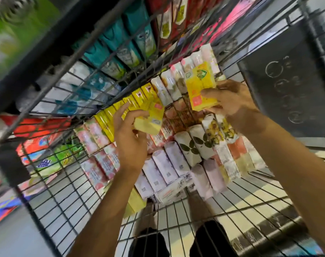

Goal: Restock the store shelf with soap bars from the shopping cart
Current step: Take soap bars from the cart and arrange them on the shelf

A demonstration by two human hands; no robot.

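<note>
A: Yellow soap box (pixel 201 86) gripped in right hand (pixel 232 101), raised above the wire cart (pixel 69 197). Print on it too blurred to read.

B: Left hand (pixel 129 138)?

A: Fingers closed round a second yellow box (pixel 150 119), beside the yellow row (pixel 121 108) standing in the cart. Its lower edge is hidden behind the fingers.

B: Shelf?

A: Seen only through the mesh: teal packs (pixel 119 43), smeared by motion. White and pink bars (pixel 176 164) lie packed in the cart.
</note>
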